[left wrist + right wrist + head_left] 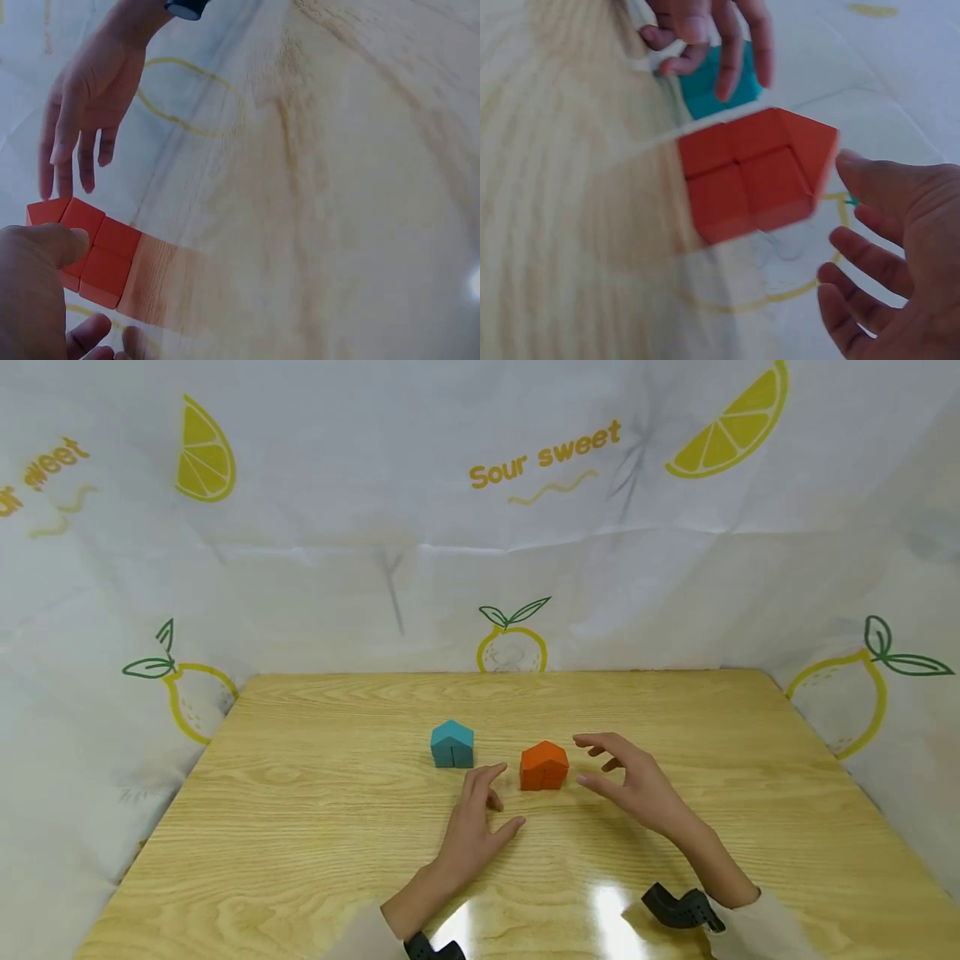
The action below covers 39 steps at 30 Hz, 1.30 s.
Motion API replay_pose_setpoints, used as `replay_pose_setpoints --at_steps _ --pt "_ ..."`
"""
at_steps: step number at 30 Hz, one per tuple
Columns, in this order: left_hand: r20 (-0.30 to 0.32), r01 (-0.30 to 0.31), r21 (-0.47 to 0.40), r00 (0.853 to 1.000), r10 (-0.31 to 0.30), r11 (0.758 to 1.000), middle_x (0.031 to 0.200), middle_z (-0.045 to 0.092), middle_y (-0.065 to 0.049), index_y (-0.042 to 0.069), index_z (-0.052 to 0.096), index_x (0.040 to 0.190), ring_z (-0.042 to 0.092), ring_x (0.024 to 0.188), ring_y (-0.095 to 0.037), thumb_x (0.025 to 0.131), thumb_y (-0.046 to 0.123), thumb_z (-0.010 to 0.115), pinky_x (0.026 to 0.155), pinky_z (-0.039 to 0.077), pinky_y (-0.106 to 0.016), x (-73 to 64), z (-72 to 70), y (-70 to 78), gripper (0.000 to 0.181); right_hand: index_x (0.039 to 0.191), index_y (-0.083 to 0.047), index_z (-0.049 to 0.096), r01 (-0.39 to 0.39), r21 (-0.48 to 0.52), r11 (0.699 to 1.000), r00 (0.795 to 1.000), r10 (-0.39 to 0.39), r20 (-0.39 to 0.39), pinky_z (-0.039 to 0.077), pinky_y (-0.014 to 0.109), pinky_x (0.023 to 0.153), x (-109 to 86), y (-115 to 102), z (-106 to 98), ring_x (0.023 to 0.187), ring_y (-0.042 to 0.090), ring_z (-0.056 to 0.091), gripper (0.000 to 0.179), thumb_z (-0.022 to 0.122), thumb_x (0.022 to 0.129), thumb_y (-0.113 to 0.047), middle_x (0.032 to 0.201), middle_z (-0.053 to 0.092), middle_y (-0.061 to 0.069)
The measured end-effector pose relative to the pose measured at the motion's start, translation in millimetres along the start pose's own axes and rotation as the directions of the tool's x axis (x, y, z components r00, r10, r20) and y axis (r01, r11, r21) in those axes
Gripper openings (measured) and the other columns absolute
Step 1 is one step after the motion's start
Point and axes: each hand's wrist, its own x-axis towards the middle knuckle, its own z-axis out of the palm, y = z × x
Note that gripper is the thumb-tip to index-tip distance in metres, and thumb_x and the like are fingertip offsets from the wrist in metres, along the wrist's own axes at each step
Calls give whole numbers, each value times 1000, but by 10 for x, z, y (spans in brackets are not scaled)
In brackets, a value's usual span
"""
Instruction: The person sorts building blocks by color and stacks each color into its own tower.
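Note:
An orange-red house-shaped block stack (543, 768) stands on the table between my two hands. Seen in the right wrist view, the red stack (742, 176) consists of several cubes topped by a sloped roof piece. My left hand (474, 831) hovers just left of it, fingers spread and bent a little, holding nothing. On the other side my right hand (637, 783) is apart from the stack, its thumb and fingers spread around air. Left of the red stack, a teal house-shaped stack (452, 745) stands upright; in the right wrist view the left hand partly covers it.
The wood-grain table (315, 827) reaches back to a white curtain (337, 593) printed with lemons, which also hangs along both sides. Black bands (682, 910) sit on the wrists. Light glares off the table's near part.

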Motion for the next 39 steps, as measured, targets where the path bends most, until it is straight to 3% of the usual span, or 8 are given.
replay_pose_setpoints --at_steps 6,20,24,30,35,39 --pt "8 22 -54 1000 -21 998 127 45 -17 0 40 138 54 80 -16 80 9 78 68 47 -29 -41 -9 -1 70 128 -6 58 -23 39 999 999 24 -24 49 46 82 111 -22 217 110 28 53 45 72 87 -14 125 58 6" --pt "32 70 -61 997 -68 996 126 47 -16 2 41 138 54 80 -18 81 9 78 65 44 -25 -66 -46 36 69 120 -8 63 -79 59 995 994 83 -68 50 45 81 129 -61 355 104 29 55 36 73 85 -12 114 62 6" --pt "32 75 -65 997 -73 995 126 47 -16 1 41 138 54 79 -18 81 9 78 64 43 -24 -71 -49 34 68 121 -7 62 -83 68 994 994 87 -60 50 45 81 130 -60 370 104 30 55 38 73 85 -12 115 62 7" --pt "23 78 -74 997 -77 994 126 46 -17 2 41 138 54 80 -19 81 9 78 63 43 -24 -58 -68 52 68 133 -3 51 -70 68 995 995 75 -60 48 47 81 128 -83 316 107 32 53 53 73 86 -14 123 58 14" --pt "-5 47 -41 999 -48 998 125 49 -15 5 41 138 54 83 -20 81 11 78 61 43 -25 -102 -276 140 68 142 -11 43 -57 -2 998 994 57 -92 45 46 85 32 -132 126 115 29 48 61 72 88 -18 133 50 11" --pt "-25 -56 155 998 60 986 124 52 -12 6 43 138 54 88 -19 80 15 80 63 47 -29 -111 -700 173 69 147 -13 36 -44 -106 993 994 33 -100 38 55 92 -116 -141 -149 126 34 39 70 72 88 -17 145 39 10"
